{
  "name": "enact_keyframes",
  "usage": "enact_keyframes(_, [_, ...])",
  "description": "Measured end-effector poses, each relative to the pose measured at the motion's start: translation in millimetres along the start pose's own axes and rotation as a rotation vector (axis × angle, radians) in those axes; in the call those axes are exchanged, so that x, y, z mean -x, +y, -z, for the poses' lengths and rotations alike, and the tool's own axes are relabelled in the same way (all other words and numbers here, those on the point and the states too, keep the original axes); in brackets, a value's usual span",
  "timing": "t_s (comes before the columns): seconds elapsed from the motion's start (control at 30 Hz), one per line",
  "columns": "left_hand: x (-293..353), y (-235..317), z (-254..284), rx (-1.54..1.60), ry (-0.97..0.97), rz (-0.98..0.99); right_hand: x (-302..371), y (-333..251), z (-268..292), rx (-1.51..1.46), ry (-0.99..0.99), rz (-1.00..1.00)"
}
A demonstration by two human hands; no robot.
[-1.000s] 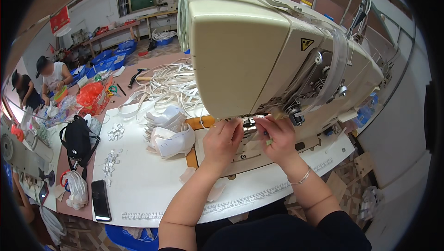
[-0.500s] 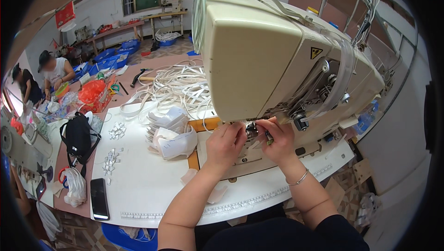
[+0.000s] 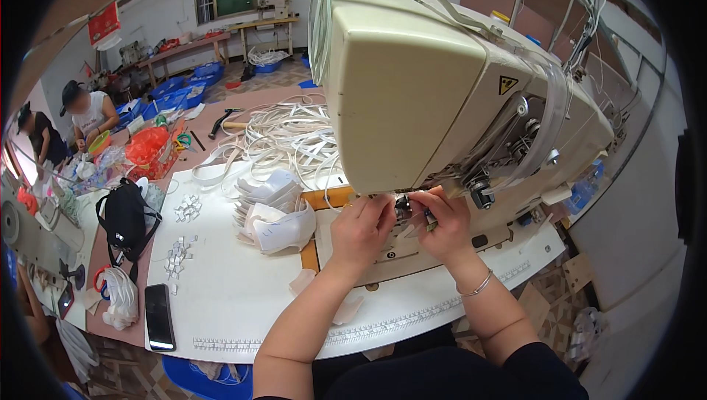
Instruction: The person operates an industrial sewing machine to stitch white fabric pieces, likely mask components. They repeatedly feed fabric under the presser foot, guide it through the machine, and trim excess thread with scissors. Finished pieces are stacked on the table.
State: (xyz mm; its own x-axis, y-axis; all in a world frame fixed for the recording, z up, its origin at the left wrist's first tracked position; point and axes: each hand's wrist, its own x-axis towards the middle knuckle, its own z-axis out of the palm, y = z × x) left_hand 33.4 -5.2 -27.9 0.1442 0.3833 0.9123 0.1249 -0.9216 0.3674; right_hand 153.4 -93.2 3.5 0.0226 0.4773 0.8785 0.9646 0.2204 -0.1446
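Beneath the head of a cream industrial sewing machine [image 3: 409, 98], both my hands meet around the needle area. My left hand [image 3: 359, 232] is closed in a pinch just left of the dark presser foot [image 3: 402, 204]; whatever its fingertips hold is hidden. On the other side, my right hand [image 3: 446, 229] has its fingers curled with a small, dark and greenish tool [image 3: 430, 217] showing between them. Its kind is too small to tell. Left of my left hand stands a bundle of white, curved fabric pieces [image 3: 276, 216].
White straps [image 3: 291, 135] lie tangled behind the fabric bundle. Small white pieces [image 3: 177, 256], a phone [image 3: 159, 317] and a black bag [image 3: 127, 219] are at left. A ruler strip [image 3: 412, 321] runs along the table's front edge. Two people work at far left.
The whole view shifts very slightly. My hands stay at the needle area with nearly the same grip.
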Motion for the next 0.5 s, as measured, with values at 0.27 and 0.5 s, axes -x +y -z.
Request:
enact_keyframes(0.27, [-0.7, 1.5, 0.6, -0.004, -0.001, 0.008, -2.0, -0.5, -3.4, -0.016, -0.010, -0.009])
enact_keyframes(0.5, [1.9, -0.9, -0.4, -0.009, -0.019, 0.000, -4.2, -1.3, -4.1, 0.038, 0.001, 0.015])
